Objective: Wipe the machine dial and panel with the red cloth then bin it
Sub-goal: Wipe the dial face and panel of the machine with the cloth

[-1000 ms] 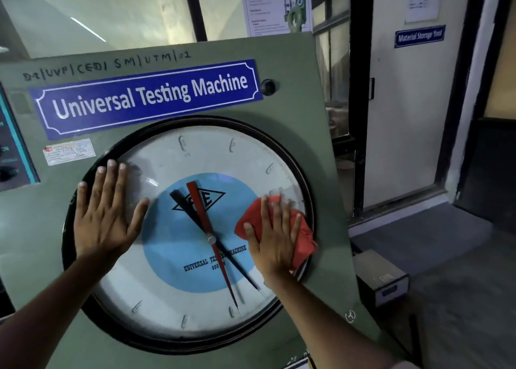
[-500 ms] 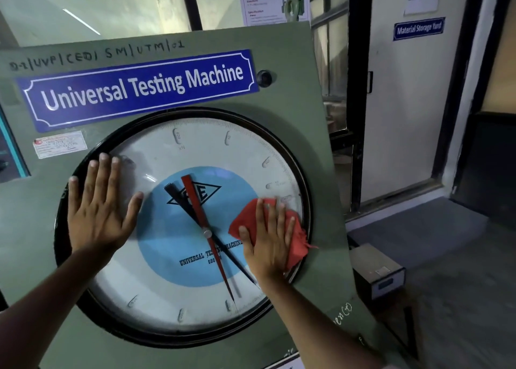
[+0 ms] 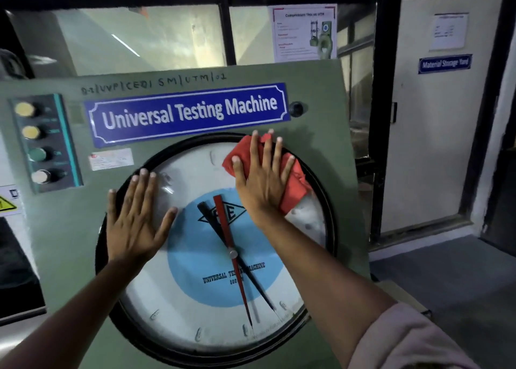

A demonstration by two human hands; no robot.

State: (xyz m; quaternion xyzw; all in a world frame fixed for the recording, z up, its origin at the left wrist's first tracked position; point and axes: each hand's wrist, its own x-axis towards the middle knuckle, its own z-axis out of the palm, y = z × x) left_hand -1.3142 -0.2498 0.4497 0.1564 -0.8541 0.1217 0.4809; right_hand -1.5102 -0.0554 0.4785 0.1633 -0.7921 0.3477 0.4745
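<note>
A person's two bare hands rest flat on the glass of a large round machine dial (image 3: 217, 290) set in a green panel (image 3: 315, 89). The right hand (image 3: 261, 177) lies with fingers spread, palm pressing a crumpled red cloth (image 3: 294, 181) against the dial's upper right, at the black rim; its fingertips reach past the rim onto the panel. The cloth is pinned under an open, flat grip, not clenched. The left hand (image 3: 136, 223), also open and holding nothing, lies flat on the dial's upper left edge. Above the dial a blue sign (image 3: 187, 114) reads "Universal Testing Machine". Four round buttons (image 3: 35, 142) sit in a column at far left.
</note>
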